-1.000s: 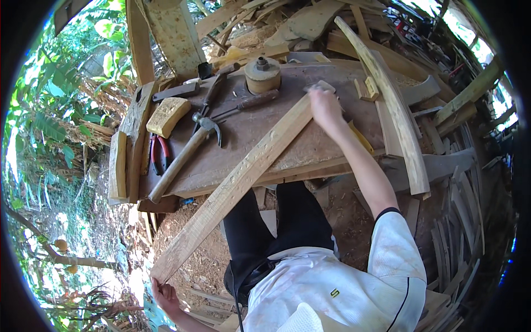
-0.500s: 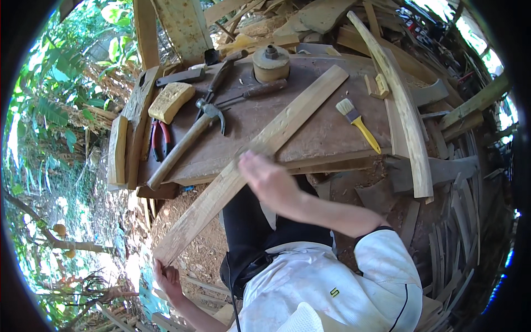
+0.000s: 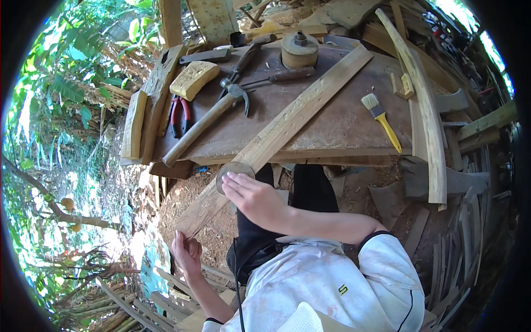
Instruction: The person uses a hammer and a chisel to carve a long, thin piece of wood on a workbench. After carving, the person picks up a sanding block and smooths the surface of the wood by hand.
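Note:
A long flat wooden plank runs slantwise from the workbench down over its near edge toward my left side. My left hand is closed at its lower end, thumb and fingers pinching the tip. Beyond the bench edge, my right hand presses a round brown disc, which looks like a sanding disc, flat on the plank's upper face. The fingers lie over the disc and hide part of it.
On the workbench lie a claw hammer, red-handled pliers, a yellow-handled paintbrush, a wood block and a round canister. A long curved pole leans at the right.
My right hand with the disc has slid down the plank toward my left hand. My left hand keeps its hold on the end. The whole view has shifted slightly.

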A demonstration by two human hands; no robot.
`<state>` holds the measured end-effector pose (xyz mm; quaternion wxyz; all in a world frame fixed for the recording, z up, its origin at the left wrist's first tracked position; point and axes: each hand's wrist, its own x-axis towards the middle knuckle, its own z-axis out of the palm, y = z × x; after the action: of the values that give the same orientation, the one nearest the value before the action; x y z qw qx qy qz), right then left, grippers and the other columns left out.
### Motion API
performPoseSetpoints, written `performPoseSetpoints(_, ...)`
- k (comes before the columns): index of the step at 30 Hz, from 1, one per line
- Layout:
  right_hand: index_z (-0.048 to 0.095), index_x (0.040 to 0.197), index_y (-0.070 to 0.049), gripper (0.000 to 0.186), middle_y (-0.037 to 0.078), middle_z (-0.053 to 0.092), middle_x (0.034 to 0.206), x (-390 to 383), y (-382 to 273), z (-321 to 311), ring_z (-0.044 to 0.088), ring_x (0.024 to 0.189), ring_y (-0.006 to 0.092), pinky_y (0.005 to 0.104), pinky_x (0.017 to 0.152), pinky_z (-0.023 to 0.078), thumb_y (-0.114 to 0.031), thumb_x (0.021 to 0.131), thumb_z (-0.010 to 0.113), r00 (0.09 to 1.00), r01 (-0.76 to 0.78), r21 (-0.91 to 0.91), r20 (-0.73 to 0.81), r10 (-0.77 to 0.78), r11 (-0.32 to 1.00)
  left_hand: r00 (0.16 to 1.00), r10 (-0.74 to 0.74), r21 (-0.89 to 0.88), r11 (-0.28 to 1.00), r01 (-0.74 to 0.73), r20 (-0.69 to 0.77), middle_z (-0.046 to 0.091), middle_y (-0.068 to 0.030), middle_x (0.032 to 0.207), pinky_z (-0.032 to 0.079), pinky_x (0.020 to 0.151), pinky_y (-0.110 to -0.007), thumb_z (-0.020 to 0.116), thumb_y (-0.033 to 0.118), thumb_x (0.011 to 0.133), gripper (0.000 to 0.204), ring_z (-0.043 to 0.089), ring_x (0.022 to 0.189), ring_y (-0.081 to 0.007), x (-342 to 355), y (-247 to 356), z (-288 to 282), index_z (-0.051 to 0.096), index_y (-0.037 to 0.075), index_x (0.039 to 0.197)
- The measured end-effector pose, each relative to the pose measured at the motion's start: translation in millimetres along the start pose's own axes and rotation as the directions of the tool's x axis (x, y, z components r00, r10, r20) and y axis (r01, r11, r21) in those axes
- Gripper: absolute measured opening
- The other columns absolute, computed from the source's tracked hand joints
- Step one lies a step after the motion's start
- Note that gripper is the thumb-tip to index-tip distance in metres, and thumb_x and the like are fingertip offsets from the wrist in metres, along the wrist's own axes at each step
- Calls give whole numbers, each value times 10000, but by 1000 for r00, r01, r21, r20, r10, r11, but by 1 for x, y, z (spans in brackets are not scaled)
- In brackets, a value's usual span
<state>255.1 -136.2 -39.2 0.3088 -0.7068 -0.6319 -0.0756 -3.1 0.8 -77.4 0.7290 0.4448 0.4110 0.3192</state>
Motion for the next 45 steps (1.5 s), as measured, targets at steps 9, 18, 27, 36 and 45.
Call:
performPoseSetpoints(9, 660, 1192, 63, 381, 186, 691, 1238, 1, -56, 43, 658, 1193, 270, 348, 1046, 525, -71, 835, 643, 994, 110, 173, 5, -112, 979, 999, -17, -66, 998, 19, 30, 468, 23, 586, 314, 390, -254, 459, 384, 1094, 346, 369, 417, -79, 5, -21, 5, 593, 88, 976)
performPoseSetpoints(18, 648, 1224, 50, 351, 196, 668, 1308, -2, 30, -12, 614, 1284, 274, 376, 1098, 487, -69, 899, 587, 980, -185, 94, -60, 191, 978, 652, 658, 703, 254, -664, 378, 614, -151, 1233, 579, 616, -294, 801, 138, 875, 642, 666, 916, -215, -2, -9, -1, 542, 64, 1458)
performPoseSetpoints(27, 674, 1193, 37, 342, 180, 682, 1275, 10, -66, 2, 640, 1237, 265, 382, 1102, 480, -76, 875, 619, 996, 70, 203, 44, -81, 977, 431, 713, 698, -113, -707, 552, 734, -162, 955, 569, 646, -355, 749, 82, 857, 212, 719, 792, -278, 4, -3, 5, 752, 7, 1056)
performPoseSetpoints(36, 679, 1158, 28, 359, 173, 697, 1234, -5, -59, -11, 650, 1215, 264, 378, 1105, 473, -112, 829, 645, 982, 179, 249, -110, -155, 952, 499, 585, 620, -9, -785, 639, 665, -94, 731, 482, 524, -340, 794, 44, 797, 132, 642, 584, -242, -7, 15, 52, 715, 27, 902)
performPoseSetpoints(45, 682, 1168, 30, 324, 182, 697, 1231, 1, -10, -32, 664, 1193, 305, 398, 1080, 513, -95, 870, 651, 983, 38, 107, -185, -18, 994, 596, 526, 643, 116, -757, 607, 700, -122, 793, 486, 526, -340, 772, 11, 822, 137, 660, 604, -261, -5, 20, 62, 723, -6, 948)
